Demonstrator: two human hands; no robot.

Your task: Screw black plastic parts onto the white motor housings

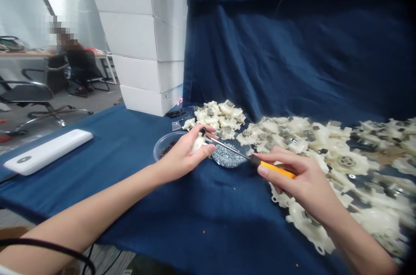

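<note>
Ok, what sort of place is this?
Probably an office doubling as a workshop: black wheeled chair, cream plastic parts heaped on dark-blue cloth, and a yellow-handled metal screwdriver in the right hand.

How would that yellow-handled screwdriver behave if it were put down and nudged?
The screwdriver would probably stay stiff, since its thin shaft looks straight and shiny like metal. It may balance towards the handle, which is clearly thicker. It might roll if that handle is round, though the right hand covers part of it.
</note>
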